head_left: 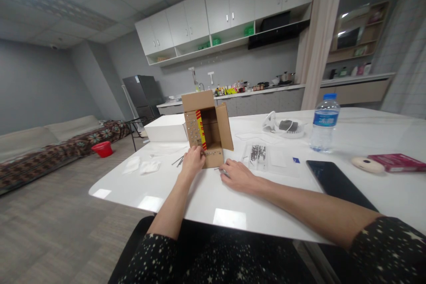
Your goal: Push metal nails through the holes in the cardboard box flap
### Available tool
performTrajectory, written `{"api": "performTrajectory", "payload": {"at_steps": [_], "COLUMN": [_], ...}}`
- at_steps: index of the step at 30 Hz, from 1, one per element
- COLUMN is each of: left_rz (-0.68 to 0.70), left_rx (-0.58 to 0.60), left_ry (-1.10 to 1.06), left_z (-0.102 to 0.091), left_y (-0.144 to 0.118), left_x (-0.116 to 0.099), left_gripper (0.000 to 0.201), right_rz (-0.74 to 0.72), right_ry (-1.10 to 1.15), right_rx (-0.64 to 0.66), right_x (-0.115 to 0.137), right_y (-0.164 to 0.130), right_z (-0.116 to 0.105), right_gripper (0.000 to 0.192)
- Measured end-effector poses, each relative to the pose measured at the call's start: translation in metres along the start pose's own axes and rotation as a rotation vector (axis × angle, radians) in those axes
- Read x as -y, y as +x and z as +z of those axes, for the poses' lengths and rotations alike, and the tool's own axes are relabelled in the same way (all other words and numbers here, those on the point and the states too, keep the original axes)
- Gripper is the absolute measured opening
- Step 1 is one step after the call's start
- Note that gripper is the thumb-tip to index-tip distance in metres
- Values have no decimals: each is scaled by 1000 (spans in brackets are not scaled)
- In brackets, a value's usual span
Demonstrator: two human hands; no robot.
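Your left hand is curled against the lower front of the cardboard box, fingers touching its studded flap; whether anything is pinched cannot be told. Your right hand lies flat and open on the desk, just right of the box, at frame centre. A water bottle stands right of centre.

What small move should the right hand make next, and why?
Probably the right hand should pick up the screw lying by its fingertips and bring it to the box. The left hand already rests against the box's front, where rows of screws stand in the cardboard; more wait in the tray.
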State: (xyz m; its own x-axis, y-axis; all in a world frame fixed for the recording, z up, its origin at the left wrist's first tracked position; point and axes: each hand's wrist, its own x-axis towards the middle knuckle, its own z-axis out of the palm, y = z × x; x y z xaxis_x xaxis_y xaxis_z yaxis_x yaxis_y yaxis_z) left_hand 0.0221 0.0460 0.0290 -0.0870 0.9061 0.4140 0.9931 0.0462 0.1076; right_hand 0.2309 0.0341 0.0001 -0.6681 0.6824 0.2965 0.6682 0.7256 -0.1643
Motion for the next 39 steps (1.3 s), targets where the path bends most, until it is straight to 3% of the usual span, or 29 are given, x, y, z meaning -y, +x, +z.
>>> {"api": "performTrajectory", "payload": {"at_steps": [9, 20, 39], "left_rz": [21, -60, -37], "left_rx": [12, -15, 9], "left_ry": [-11, 37, 18], "left_z": [0, -3, -2], "left_y": [1, -1, 0], "left_x": [1, 0, 0], "left_gripper": [24, 24, 27], "right_rz": [3, 11, 5], "right_ry": [7, 18, 5], "right_rx": [-6, -7, -2], "right_x": [1, 1, 1], "right_y": [0, -1, -2], "right_z": [0, -1, -3], "right_gripper": [32, 31, 32]}}
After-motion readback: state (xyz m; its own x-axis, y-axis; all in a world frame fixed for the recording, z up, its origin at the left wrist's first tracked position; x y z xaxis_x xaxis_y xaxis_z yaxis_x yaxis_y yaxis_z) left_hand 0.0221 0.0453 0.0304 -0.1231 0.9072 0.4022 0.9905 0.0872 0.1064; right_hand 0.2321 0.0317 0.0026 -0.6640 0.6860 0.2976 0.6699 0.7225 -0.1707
